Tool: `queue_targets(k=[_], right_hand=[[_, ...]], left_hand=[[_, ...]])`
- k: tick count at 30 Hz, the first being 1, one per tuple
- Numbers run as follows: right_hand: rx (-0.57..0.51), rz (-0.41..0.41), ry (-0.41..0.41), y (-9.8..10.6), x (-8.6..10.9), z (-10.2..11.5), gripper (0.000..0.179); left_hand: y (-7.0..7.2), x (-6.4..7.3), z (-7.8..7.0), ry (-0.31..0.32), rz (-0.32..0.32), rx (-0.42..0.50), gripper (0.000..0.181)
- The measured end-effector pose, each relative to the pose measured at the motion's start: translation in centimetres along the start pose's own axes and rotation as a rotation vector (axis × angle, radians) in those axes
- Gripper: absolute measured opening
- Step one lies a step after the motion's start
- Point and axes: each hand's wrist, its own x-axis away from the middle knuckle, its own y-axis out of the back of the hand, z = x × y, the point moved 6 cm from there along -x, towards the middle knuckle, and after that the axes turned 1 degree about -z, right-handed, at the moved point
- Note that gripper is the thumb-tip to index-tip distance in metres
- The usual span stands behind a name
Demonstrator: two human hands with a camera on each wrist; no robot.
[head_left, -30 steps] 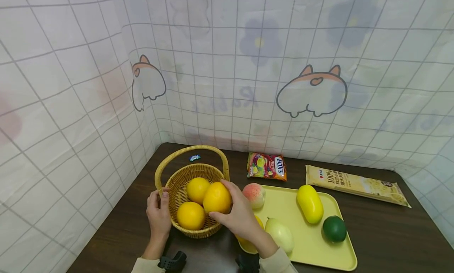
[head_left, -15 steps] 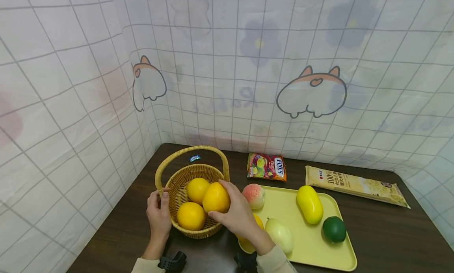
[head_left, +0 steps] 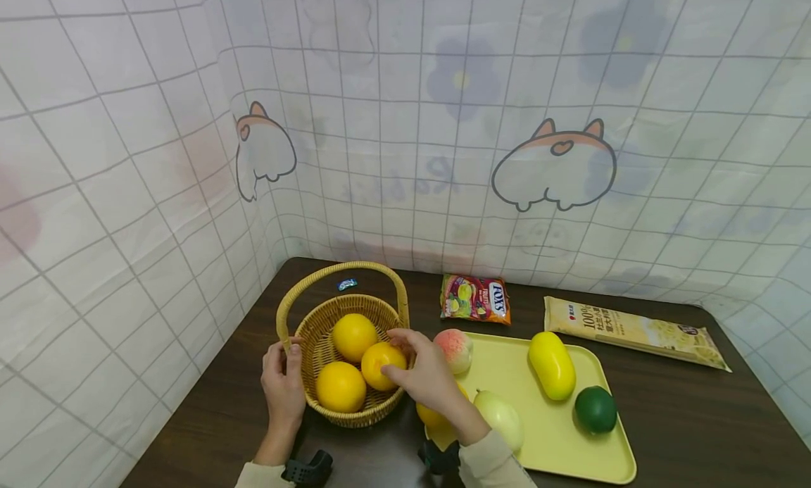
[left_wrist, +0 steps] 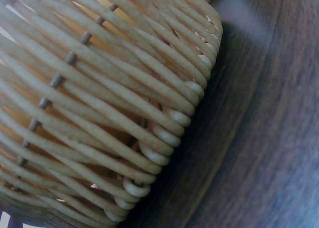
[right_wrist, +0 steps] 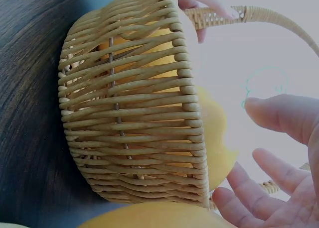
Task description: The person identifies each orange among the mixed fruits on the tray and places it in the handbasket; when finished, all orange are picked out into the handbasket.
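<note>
As the left hand (head_left: 283, 382) stands thumb upright at lower left of centre, its grip clamped on the wicker basket (head_left: 355, 419) at the foot of the handle (head_left: 355, 265), the right hand (head_left: 429, 377) angles in from the lower right, its grip loose, thumb and fingers spread apart beside an orange fruit (head_left: 375, 363). That fruit lies in the basket's right part, next to two similar fruits (head_left: 342, 387), at lower centre of the frame.

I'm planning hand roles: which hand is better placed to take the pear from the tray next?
Likely the right hand: it is on the side of the basket nearest the tray, its forearm close to the pear in the head view. The left hand holds the basket's opposite side.
</note>
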Motion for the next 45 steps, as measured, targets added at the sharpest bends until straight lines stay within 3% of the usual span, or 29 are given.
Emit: queue_targets(k=[13,25,32,41,45], right_hand=[[-0.133,-0.021,0.01,0.9,1.0,0.8,0.043],[-0.08,0.0,0.017,2.1,2.3,0.6,0.045],[-0.116,0.025,-0.022,3.8,2.4,0.2,0.044],[-0.051,0.069,-0.001,6.8,2.8,0.0,0.042],[-0.032,0.102,0.016,7.9,3.0,-0.2,0.041]], left_hand=[[-0.1,0.1,0.1,-0.002,0.009,0.007,0.024],[-0.1,0.1,0.0,0.006,0.009,0.004,0.025],[-0.2,0.1,-0.2,0.009,0.006,-0.004,0.023],[-0.1,0.3,-3.3,0.008,0.003,0.009,0.023],[-0.1,0.2,-2.1,0.028,0.001,0.003,0.023]])
